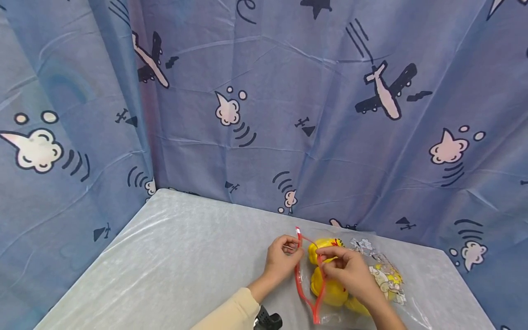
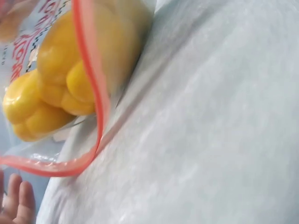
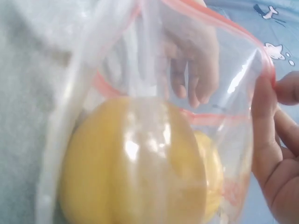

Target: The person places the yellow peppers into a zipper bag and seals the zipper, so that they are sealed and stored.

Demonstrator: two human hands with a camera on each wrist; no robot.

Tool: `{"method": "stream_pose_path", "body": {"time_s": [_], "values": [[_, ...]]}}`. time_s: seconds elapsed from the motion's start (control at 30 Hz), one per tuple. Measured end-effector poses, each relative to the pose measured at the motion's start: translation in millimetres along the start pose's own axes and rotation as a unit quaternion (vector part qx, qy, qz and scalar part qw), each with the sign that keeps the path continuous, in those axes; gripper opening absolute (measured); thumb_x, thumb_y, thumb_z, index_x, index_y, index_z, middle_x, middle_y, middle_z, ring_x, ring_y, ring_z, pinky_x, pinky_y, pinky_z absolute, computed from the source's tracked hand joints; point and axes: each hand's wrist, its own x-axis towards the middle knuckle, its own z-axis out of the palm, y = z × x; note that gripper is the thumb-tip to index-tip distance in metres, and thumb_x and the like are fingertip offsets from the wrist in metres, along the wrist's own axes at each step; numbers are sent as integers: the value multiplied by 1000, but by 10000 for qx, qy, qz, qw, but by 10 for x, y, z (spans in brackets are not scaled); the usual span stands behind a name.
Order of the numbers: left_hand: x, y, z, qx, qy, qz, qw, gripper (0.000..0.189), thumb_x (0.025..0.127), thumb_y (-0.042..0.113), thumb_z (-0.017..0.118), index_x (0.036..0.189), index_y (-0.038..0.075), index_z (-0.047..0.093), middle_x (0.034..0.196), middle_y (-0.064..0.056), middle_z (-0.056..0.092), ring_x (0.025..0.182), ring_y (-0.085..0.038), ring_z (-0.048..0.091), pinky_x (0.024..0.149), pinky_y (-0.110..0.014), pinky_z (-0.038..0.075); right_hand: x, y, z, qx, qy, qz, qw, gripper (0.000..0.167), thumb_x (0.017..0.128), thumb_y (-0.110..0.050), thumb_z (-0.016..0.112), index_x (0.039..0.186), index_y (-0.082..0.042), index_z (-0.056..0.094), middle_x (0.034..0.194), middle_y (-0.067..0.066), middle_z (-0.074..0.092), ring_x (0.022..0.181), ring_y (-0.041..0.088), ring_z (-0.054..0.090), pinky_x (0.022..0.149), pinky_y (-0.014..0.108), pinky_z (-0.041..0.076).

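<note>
A clear zip bag [image 1: 305, 302] with a red zip edge lies with its mouth parted toward the left. Inside are glossy yellow lobed things [image 2: 65, 60] that look like bell peppers, with a red-lettered label among them. My left hand [image 1: 282, 259] pinches the left red rim near its upper end. Opposite it, my right hand [image 1: 348, 270] pinches the other rim between thumb and forefinger, holding the mouth apart. Through the plastic in the right wrist view, the left hand [image 3: 191, 60] shows behind the bag, while the right hand [image 3: 278, 144] grips the red edge.
The table [image 1: 181, 256] has a pale, slightly shiny cover. Cartoon figures are printed on the bag's right part [image 1: 387, 279]. A black device [image 1: 269, 318] sits at the left wrist. Blue patterned curtains [image 1: 264, 114] hang behind and at the left.
</note>
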Motion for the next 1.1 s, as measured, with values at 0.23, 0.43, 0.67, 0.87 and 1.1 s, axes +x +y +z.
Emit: {"method": "stream_pose_path", "body": {"time_s": [0.23, 0.43, 0.67, 0.87, 1.1], "values": [[75, -22, -45, 58, -161, -656, 9977, 19, 80, 15, 71, 96, 6, 68, 85, -3, 66, 62, -2, 59, 57, -17, 49, 28, -24, 39, -352, -209, -119, 9991, 33, 81, 0, 65, 113, 8, 65, 96, 21, 69, 62, 11, 62, 57, 26, 55], [123, -3, -30, 195, -279, -838, 9959, 21, 80, 18, 69, 97, 6, 68, 84, -1, 68, 62, -2, 59, 56, -18, 48, 49, -73, 2, -612, -400, -91, 9973, 28, 86, -7, 65, 112, 4, 66, 91, 16, 69, 57, 13, 57, 52, 28, 53], [191, -20, 13, 377, -197, -922, 9948, 26, 81, 21, 70, 101, 6, 66, 80, -1, 67, 60, -2, 55, 55, -18, 47, 232, -298, -232, -1584, -482, -764, 9832, 23, 90, -12, 63, 112, -6, 69, 97, 13, 69, 66, 13, 60, 54, 26, 52], [299, -19, 48, 608, -60, -1039, 9927, 25, 81, 27, 69, 96, 7, 67, 77, -1, 68, 64, -4, 52, 58, -19, 45, 678, -421, -389, -2897, -996, -1502, 9400, 22, 90, -15, 64, 110, -7, 69, 95, 4, 70, 80, 14, 64, 66, 23, 53], [374, -10, 112, 529, -54, -1271, 9905, 21, 82, 25, 69, 92, 7, 67, 79, -1, 70, 62, -3, 54, 58, -19, 46, 1158, -267, -414, -3548, -1605, -1462, 9094, 26, 90, -20, 64, 111, -6, 68, 102, 8, 69, 94, 24, 65, 84, 43, 55]]}}
